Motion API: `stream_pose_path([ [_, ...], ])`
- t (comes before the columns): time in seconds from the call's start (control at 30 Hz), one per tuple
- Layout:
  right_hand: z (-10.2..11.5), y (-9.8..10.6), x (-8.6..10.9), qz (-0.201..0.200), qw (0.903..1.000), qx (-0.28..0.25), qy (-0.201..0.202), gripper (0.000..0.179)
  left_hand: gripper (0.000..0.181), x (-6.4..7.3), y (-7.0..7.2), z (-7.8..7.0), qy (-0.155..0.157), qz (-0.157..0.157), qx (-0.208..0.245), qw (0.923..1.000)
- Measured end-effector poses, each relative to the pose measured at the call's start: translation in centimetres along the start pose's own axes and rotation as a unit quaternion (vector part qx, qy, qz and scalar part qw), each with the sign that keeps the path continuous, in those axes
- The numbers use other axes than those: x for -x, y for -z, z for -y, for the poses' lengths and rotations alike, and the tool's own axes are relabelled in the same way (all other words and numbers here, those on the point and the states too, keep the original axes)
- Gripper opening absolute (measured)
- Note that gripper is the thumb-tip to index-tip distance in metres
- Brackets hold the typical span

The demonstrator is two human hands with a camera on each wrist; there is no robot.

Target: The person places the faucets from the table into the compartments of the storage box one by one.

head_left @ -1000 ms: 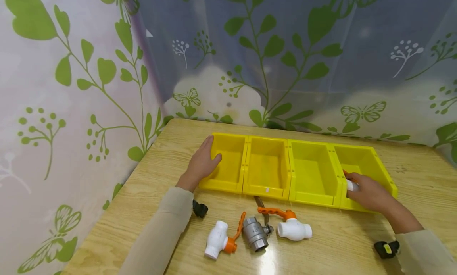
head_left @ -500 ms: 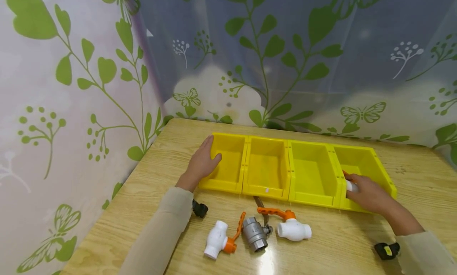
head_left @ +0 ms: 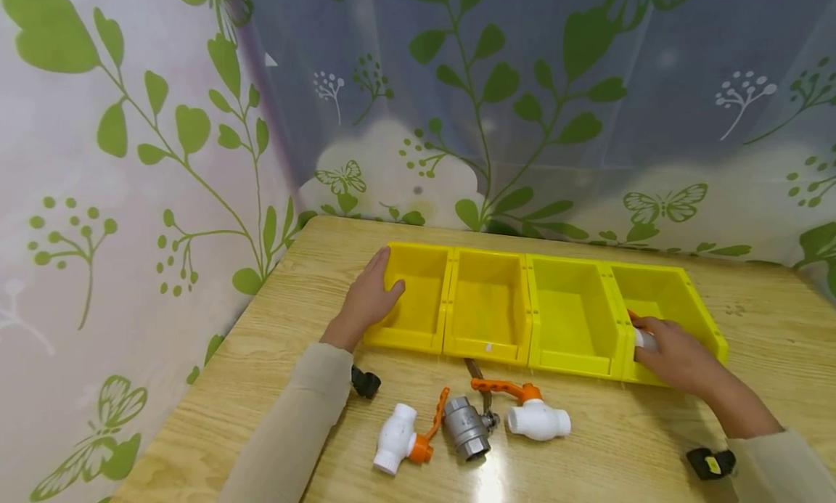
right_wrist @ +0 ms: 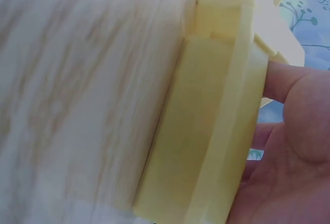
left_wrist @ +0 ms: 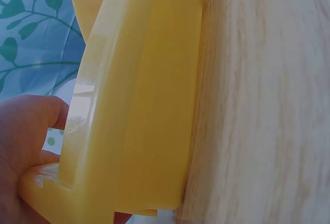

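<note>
Four-sided yellow bins (head_left: 490, 354) stand joined in a row on the wooden table. My left hand (head_left: 369, 294) grips the outer side wall of the leftmost bin, thumb inside the rim; the left wrist view shows this hand (left_wrist: 26, 141) around the bin's wall (left_wrist: 154, 105). My right hand (head_left: 679, 352) reaches into the rightmost bin and holds a white plastic ball valve (head_left: 644, 339), mostly hidden, with a bit of orange handle showing. In the right wrist view the hand (right_wrist: 299, 146) is behind the bin's front (right_wrist: 191, 131), and the valve is out of sight.
In front of the bins lie a white ball valve (head_left: 395, 438) with an orange lever, a metal ball valve (head_left: 466, 429), and another white ball valve (head_left: 539, 421). Black wrist devices (head_left: 366, 382) sit by each sleeve. Patterned cloth (head_left: 457, 125) hangs behind the table.
</note>
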State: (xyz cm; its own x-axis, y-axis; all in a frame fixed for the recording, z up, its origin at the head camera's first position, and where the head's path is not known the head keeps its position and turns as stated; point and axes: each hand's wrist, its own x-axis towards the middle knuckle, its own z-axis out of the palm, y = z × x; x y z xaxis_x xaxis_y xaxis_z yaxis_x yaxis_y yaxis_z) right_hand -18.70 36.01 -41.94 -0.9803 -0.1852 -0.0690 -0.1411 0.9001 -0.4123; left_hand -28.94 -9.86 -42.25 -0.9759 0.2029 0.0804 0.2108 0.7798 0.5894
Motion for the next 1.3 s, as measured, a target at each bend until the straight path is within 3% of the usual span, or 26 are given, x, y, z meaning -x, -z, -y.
stream_pose_path([
  [0.5,1.8,0.5,1.1,-0.012,0.9996,0.022,-0.009,0.056,0.071,-0.2,-0.2,0.3,0.0,-0.002,0.003,1.0],
  [0.87,2.9,1.2,2.2,0.011,0.9999,0.011,-0.004,0.06,0.072,-0.2,-0.1,0.2,0.004,0.002,0.0,1.0],
  [1.07,4.5,1.9,3.0,0.021,0.9984,0.051,-0.013,0.064,0.072,-0.3,0.2,-0.1,-0.006,0.0,-0.007,1.0],
  [1.3,6.4,2.3,4.1,0.005,0.9954,0.093,-0.025,0.06,0.073,-0.1,0.1,0.0,-0.001,0.006,-0.004,1.0],
])
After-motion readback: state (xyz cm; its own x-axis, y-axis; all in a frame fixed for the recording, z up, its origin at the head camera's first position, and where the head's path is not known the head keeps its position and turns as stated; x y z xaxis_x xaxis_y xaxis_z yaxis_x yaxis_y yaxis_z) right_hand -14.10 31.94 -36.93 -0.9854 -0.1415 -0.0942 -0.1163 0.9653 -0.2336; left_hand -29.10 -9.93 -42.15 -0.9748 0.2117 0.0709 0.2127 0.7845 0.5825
